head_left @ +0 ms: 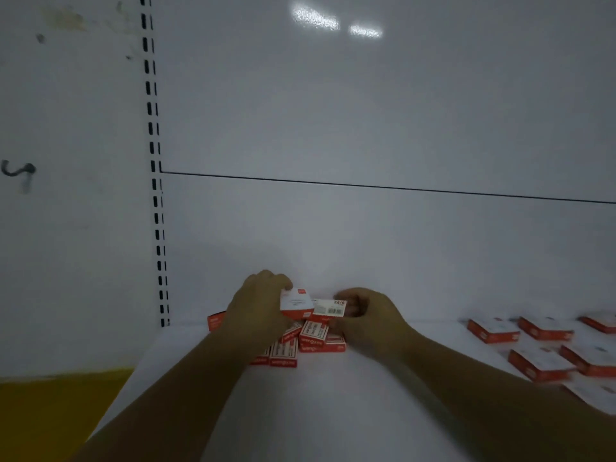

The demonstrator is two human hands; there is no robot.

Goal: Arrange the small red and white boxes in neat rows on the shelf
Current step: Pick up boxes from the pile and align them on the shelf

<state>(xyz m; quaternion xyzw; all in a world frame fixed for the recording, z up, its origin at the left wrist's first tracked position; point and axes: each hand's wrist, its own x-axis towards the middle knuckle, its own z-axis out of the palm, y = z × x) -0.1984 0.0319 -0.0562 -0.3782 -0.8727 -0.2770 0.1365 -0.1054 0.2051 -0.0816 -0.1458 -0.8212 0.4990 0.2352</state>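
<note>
Head view, nearest ground first.

**Q:** What lies closest?

**A:** Bare white shelf [333, 411], both forearms crossing it toward the back. Off to the right, loose boxes [540, 361] lie flat, white faces up, spaced apart and slightly askew. Not rows yet, by my reading.

**Q:** And past the forearms?

**A:** A heap of small red and white boxes [310, 341], tumbled near the back panel, some on edge, some flat, overlapping. One more box [216, 321] pokes out behind the left wrist.

**Q:** State of the hands?

**A:** Left hand [260, 308] is curled round a single box [296, 305], thumb and fingers closed on its sides, lifted clear above the heap with the white face turned toward the camera. Right hand [370, 315] is half closed, fingertips pinching the end of a second box [328, 310], barcode label showing. That one sits atop the heap; whether it is lifted or resting I cannot tell.

**Q:** Why held so?

**A:** My guess: a side grip leaves the base free, so each box can be set down flat and nudged square. Working from the heap's top avoids toppling the rest.

**Q:** Farthest back?

**A:** White back panel [366, 245], plain, with a slotted upright [156, 211] at its left. The heap sits just in front of it.
</note>
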